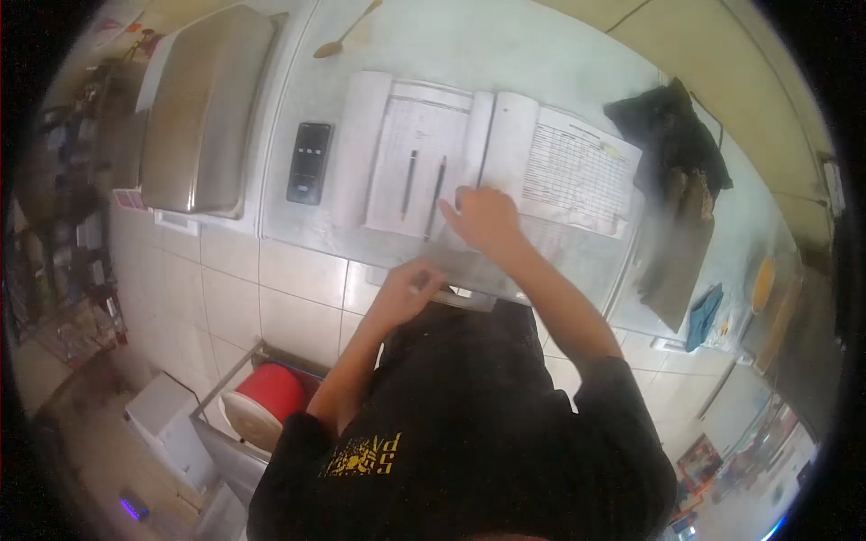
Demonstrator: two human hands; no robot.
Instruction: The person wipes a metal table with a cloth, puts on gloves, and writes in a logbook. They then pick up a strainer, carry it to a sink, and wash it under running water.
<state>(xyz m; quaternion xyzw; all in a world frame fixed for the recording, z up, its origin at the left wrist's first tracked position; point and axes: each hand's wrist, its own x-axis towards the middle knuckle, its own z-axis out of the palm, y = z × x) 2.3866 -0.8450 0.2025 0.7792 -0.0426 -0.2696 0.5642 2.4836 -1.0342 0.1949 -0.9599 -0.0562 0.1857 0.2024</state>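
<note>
My left hand is at the table's front edge, close to my waist. Its fingers are curled together, and what they hold, if anything, is hidden. Over the lower part of the open papers, my right hand has its fingers bent inward; a small dark spot shows at the fingertips, too unclear to name. Just left of that hand lies a dark pencil on the left sheet, with a second pencil beside it. A printed table fills the right sheet.
A black phone-like device and a spoon lie on the pale table. Left stands a large metal box. Dark cloth is at right. A red round container sits low, left of my body.
</note>
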